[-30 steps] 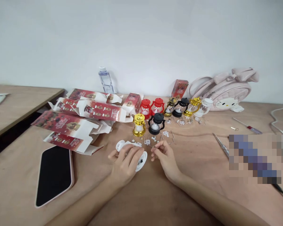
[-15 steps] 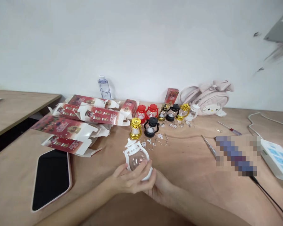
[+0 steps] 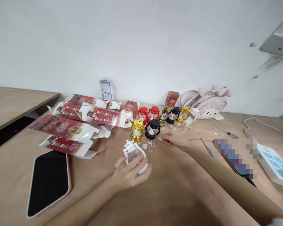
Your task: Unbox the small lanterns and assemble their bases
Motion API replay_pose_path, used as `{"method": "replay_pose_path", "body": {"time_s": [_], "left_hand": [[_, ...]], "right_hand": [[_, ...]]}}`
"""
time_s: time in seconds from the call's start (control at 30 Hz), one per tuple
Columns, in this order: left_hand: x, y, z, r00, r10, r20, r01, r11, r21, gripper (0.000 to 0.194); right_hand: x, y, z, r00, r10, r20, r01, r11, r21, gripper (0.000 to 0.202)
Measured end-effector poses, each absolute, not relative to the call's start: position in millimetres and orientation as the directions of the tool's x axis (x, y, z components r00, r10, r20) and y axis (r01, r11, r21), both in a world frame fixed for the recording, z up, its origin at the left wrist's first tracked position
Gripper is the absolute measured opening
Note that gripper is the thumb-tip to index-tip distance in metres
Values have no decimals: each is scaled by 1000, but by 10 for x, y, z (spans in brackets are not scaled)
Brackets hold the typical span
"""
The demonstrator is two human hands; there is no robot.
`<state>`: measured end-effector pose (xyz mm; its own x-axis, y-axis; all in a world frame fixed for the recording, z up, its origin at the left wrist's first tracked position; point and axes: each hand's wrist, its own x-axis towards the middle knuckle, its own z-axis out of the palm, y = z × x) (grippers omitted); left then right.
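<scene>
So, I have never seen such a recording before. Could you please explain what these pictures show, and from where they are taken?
There is no machine here, only a person's two bare hands. One camera, worn on the head, looks forward and down. The left hand holds a white lantern with a clear globe. The right hand is at small parts on the table; whether it grips one, I cannot tell. Beyond stand more small lanterns, such as a gold one and a black one. Opened red boxes and a phone lie at left; a pink bag rests near the wall.
</scene>
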<state>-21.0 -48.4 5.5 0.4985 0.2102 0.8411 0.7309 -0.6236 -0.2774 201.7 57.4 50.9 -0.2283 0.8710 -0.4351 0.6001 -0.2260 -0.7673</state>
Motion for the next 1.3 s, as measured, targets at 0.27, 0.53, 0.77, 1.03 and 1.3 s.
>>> {"method": "replay_pose_path", "body": {"time_s": [0.27,0.53,0.77,1.03,1.3], "left_hand": [[-227,-464,-26,502,232,833,726,-637,-259,18],[-208,-457,0,504,233,832,722,-642,-258,17],[-213,-460,3,520,261,813,716,-652,-249,17],[-207,-458,81,539,281,794,705,-666,-243,16],[-219,-452,57,551,288,783,697,-675,-243,15]], "right_hand": [[2099,932,555,-346,875,-340,868,160,-470,17],[2002,1199,494,-444,834,-327,876,327,-355,21],[2089,1102,432,-538,766,-352,816,370,-444,27],[2230,907,385,-580,732,-358,775,359,-521,29],[2211,857,364,-567,771,-291,762,357,-540,27]]}}
